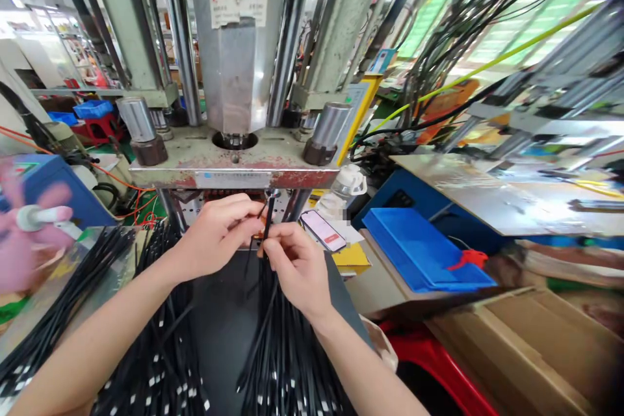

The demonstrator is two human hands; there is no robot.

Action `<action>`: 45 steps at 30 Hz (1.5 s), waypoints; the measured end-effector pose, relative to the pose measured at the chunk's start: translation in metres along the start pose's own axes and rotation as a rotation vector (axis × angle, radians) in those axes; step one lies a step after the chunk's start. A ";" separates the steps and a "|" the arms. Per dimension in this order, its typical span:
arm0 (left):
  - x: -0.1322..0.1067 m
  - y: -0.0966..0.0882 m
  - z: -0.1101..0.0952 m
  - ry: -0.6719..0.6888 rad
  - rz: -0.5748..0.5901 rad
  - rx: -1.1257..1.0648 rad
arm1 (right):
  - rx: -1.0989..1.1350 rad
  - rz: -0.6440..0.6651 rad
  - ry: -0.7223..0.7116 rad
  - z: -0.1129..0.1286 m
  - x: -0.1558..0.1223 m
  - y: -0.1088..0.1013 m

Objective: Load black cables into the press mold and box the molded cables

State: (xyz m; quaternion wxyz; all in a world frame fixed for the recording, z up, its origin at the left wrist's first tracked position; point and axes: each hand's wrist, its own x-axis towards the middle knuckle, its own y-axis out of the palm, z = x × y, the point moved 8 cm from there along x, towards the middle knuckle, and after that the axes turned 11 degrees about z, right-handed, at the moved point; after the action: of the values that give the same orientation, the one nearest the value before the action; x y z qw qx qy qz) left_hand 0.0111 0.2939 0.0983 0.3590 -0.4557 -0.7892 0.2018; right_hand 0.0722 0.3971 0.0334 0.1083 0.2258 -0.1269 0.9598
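My left hand (219, 234) and my right hand (297, 266) meet in front of a press machine (234, 162), both with fingers pinched on thin black cables (267, 221). The cable ends stick up between the fingertips, just under the machine's plate. Below my right hand a thick bundle of black cables (283, 351) with white marks fans down over a dark mat (219, 318). Another heap of the same cables (156, 364) lies under my left forearm.
A phone (322, 230) lies right of my hands on yellow paper. A blue tray (419, 247) sits further right, a cardboard box (526, 351) and a red stool (439, 370) below it. More black cables (63, 299) lie at left, near a pink fan (34, 221).
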 end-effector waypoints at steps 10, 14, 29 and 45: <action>0.013 0.007 0.024 -0.098 -0.051 -0.265 | 0.110 0.047 0.010 -0.009 0.012 0.006; 0.015 0.008 0.033 -0.146 -0.114 -0.376 | -0.127 0.163 -0.042 -0.004 0.010 0.016; 0.037 -0.003 -0.007 0.273 -0.218 0.067 | -0.384 0.095 0.152 -0.118 0.047 -0.008; -0.010 0.096 0.121 -0.077 0.503 0.698 | -0.578 0.214 0.337 -0.136 0.083 -0.014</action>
State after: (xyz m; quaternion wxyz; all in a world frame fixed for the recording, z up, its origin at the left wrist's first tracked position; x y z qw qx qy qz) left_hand -0.0215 0.3348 -0.0470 0.4014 -0.4774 -0.5506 0.5547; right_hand -0.0521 0.4627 -0.0430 0.0858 0.0094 -0.3967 0.9139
